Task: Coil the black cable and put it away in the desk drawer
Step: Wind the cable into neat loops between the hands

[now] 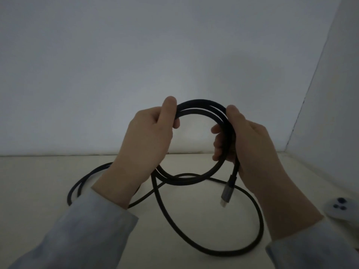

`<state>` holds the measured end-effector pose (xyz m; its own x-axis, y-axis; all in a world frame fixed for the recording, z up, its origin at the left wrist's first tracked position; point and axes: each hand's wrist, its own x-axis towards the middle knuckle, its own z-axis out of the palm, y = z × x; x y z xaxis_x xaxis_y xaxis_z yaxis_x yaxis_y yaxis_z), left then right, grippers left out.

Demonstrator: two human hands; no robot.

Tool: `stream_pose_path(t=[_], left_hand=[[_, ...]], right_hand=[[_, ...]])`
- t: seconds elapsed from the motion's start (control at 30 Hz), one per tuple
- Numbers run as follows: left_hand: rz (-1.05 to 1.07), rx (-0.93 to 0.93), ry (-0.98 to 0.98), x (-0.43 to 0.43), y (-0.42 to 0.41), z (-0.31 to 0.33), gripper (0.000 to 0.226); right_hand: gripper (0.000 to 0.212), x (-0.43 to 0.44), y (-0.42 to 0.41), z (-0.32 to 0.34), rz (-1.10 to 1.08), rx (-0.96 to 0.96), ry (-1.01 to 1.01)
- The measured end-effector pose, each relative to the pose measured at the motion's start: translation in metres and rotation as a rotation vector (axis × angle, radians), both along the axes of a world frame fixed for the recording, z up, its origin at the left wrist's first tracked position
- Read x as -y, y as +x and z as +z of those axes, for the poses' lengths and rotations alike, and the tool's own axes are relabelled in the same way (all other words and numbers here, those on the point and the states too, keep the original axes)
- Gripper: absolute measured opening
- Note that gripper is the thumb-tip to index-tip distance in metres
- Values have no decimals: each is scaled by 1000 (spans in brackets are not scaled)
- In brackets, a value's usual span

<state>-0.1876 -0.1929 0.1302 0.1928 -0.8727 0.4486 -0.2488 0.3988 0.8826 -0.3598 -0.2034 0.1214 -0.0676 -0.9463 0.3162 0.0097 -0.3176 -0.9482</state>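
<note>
- Dim, bluish light falls on a plain pale wall (136,65) that fills the upper half of the frame; a second wall meets it in a corner at the right.
- Below it, a cream desk top (194,230) spans the lower half.
- At the centre, two hands hold up a round coil of black cable (204,105), a few loops thick, just above the desk.
- On the coil's left side, the left hand (147,136) has its fingers curled shut around the loops, thumb on top.
- On the coil's right side, the right hand (250,144) is closed around the loops, fingertips showing inside the ring.
- Below the right hand, a grey metal plug (227,193) hangs from the coil.
- Loose cable lies in wide loops on the desk, from the lower left to the lower centre.
- Pale blue sleeves (87,230) cover both forearms.
- At the right edge rests a pale rounded device (338,205) with dark buttons.
</note>
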Motion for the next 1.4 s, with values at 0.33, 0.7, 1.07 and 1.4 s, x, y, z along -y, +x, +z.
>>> stream_pose_path(t=[0.33, 0.7, 1.07, 1.4], left_hand=[[-29, 289, -46, -8, -6, 1, 51], [-90, 225, -70, -8, -7, -1, 41], [-198, 110, -95, -3, -6, -4, 30], [-363, -142, 27, 5, -2, -10, 23]], right_hand=[[30, -6, -4, 3, 16, -366, -248], [48, -10, -9, 9, 275, -271, 10], [48, -5, -10, 9, 202, -125, 64], [48, -5, -18, 15, 137, 402, 61]])
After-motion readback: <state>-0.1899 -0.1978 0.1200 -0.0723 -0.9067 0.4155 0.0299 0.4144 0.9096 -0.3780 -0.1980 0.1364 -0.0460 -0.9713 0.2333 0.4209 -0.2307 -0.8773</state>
